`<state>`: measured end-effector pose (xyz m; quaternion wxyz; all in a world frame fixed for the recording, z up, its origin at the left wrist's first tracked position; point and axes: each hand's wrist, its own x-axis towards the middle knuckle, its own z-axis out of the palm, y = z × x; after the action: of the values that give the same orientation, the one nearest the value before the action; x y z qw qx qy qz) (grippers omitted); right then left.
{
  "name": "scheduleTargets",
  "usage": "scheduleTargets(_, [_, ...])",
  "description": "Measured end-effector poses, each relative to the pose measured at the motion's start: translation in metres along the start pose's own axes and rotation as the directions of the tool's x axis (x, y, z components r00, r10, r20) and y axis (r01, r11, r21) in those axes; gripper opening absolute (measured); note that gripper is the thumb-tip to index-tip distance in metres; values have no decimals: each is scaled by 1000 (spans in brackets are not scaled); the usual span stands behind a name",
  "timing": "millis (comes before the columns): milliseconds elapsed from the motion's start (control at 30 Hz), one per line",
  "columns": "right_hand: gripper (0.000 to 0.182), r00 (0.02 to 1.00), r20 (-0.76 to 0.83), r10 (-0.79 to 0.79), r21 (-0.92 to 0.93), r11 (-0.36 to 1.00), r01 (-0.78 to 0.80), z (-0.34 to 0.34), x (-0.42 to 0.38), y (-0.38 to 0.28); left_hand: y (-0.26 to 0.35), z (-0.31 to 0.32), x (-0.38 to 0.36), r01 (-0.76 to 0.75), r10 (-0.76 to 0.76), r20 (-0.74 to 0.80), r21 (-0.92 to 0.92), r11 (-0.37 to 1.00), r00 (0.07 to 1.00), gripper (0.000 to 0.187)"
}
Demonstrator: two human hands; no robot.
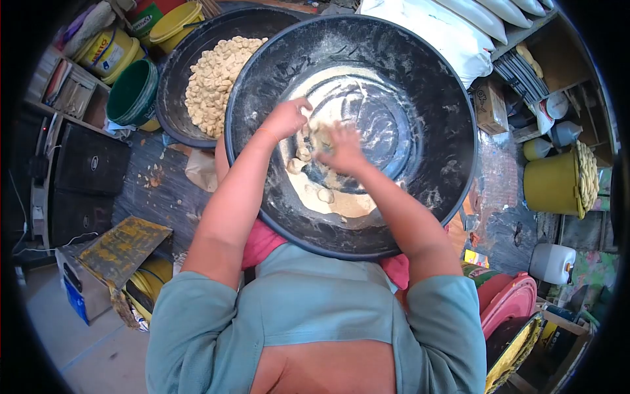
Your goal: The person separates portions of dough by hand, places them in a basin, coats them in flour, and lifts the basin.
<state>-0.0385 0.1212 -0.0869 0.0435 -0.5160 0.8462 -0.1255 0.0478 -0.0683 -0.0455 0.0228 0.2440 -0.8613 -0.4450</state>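
Observation:
A large black basin (453, 164) rests against my lap, with pale flour (357, 205) spread over its bottom. Inside it, several small dough lumps (296, 165) lie in the flour, left of the middle. My left hand (287, 119) is over the left part of the basin, its fingers curled inward; whatever they hold, if anything, is hidden. Fingers apart and smeared by motion, my right hand (342, 148) is low over the flour near the middle, beside the lumps. A dusty brownish patch shows between the two hands.
A second black basin (172, 79), heaped with dough pieces (220, 82), stands behind at left. Green bucket (133, 92) and yellow tubs (177, 26) are beyond it. At right are a heaped yellow bucket (551, 187), a white jug (551, 263) and a cardboard box (490, 108). White sacks (426, 33) lie behind.

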Motion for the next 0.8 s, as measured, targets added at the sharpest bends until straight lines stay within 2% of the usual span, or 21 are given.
scheduleTargets(67, [61, 965, -30, -259, 73, 963, 261, 22, -14, -16, -17, 9, 8, -55, 16, 136, 286, 957, 991, 35])
scheduleTargets(100, [59, 923, -52, -382, 107, 916, 386, 21, -18, -23, -17, 11, 4, -25, -13, 103, 363, 932, 995, 39])
scheduleTargets(133, [57, 887, 108, -449, 146, 890, 433, 17, -19, -26, -18, 13, 4, -12, -31, 120, 346, 938, 992, 38])
scheduleTargets(200, [55, 723, 401, -562, 250, 827, 504, 8, -17, -35, -23, 18, 2, 21, -72, 148, 317, 948, 986, 38])
scheduleTargets(233, [51, 658, 483, -577, 295, 815, 498, 12, -15, -33, -24, 19, 2, 40, -143, 279, 344, 938, 950, 42])
scheduleTargets(333, [51, 624, 646, -439, 300, 898, 322, -4, -11, -13, -8, 29, -10, -91, -273, 516, 574, 814, 812, 51])
scheduleTargets(367, [54, 647, 658, -385, 288, 923, 256, -15, -12, -4, -3, 32, -17, -54, -291, 485, 579, 814, 825, 55])
scheduleTargets(433, [59, 680, 683, -267, 260, 959, 115, -43, -16, 7, 3, 40, -38, -68, -167, 261, 702, 709, 951, 52])
scheduleTargets(533, [70, 646, 740, -186, 185, 980, 71, -50, -49, -4, 12, 46, -28, -115, -354, 381, 802, 586, 854, 61])
scheduleTargets(567, [78, 565, 796, -219, 183, 976, 121, -54, -51, -15, 11, 53, -18, -181, -460, 512, 787, 590, 726, 57])
scheduleTargets(600, [78, 590, 775, -226, 187, 974, 126, -47, -50, -22, 6, 61, -12, -240, -551, 613, 762, 601, 567, 55])
scheduleTargets(633, [77, 614, 754, -234, 192, 972, 135, -33, -49, -25, -6, 76, -13, -371, -461, 735, 661, 652, 498, 58])
scheduleTargets(667, [77, 639, 729, -244, 197, 970, 145, -19, -49, -23, -18, 84, -12, -291, -392, 786, 563, 773, 479, 57])
scheduleTargets(700, [70, 686, 614, -390, 298, 919, 256, 2, -49, -10, -9, 81, -25, -206, -316, 826, 449, 870, 467, 56])
scheduleTargets(733, [68, 602, 702, -379, 338, 922, 187, -8, -43, -8, -4, 80, -35, -115, -235, 855, 321, 940, 462, 55])
scheduleTargets(800, [65, 393, 840, -373, 394, 919, 29, -27, -29, -4, -6, 89, -45, 35, -295, 852, 311, 950, 432, 46])
